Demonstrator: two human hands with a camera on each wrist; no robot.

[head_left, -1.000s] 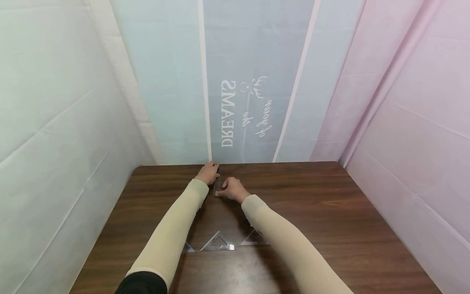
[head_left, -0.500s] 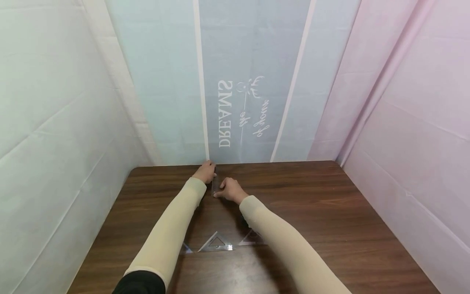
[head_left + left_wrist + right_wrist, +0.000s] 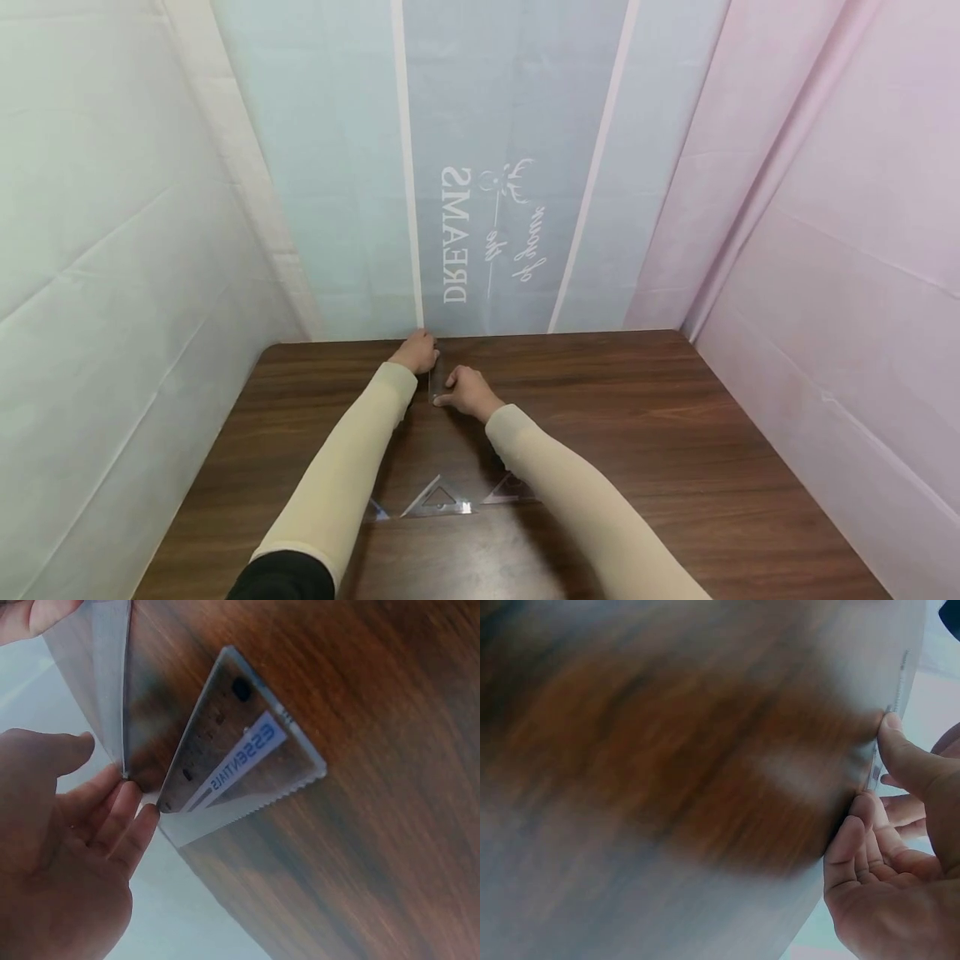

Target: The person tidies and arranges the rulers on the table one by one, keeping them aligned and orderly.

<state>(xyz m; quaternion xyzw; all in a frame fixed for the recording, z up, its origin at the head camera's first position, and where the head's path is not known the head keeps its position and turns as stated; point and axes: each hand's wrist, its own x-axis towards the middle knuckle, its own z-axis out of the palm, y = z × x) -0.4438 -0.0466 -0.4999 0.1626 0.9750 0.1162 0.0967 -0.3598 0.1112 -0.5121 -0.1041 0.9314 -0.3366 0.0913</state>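
At the table's far edge both hands hold a clear plastic set square (image 3: pixel 435 379) upright between them. My left hand (image 3: pixel 420 353) pinches its far corner by the backdrop. My right hand (image 3: pixel 455 390) pinches the near edge between thumb and fingers. In the left wrist view the left hand (image 3: pixel 112 787) meets the corner of an upright clear sheet. Beside it is a clear set square (image 3: pixel 240 757) with a blue "ESSENTIALS" label; I cannot tell whether that is a second piece lying flat. In the blurred right wrist view, the right hand (image 3: pixel 874 771) grips a thin clear edge (image 3: pixel 891 697).
Three more clear set squares lie on the brown wooden table (image 3: pixel 675 433) near me: one in the middle (image 3: pixel 438 498), one (image 3: pixel 510 489) partly under my right forearm, one (image 3: pixel 375 510) beside my left forearm. Fabric backdrops wall in the table at left, back and right.
Both hands and the set square keep their place at the far edge. Only the head view drifts slightly.
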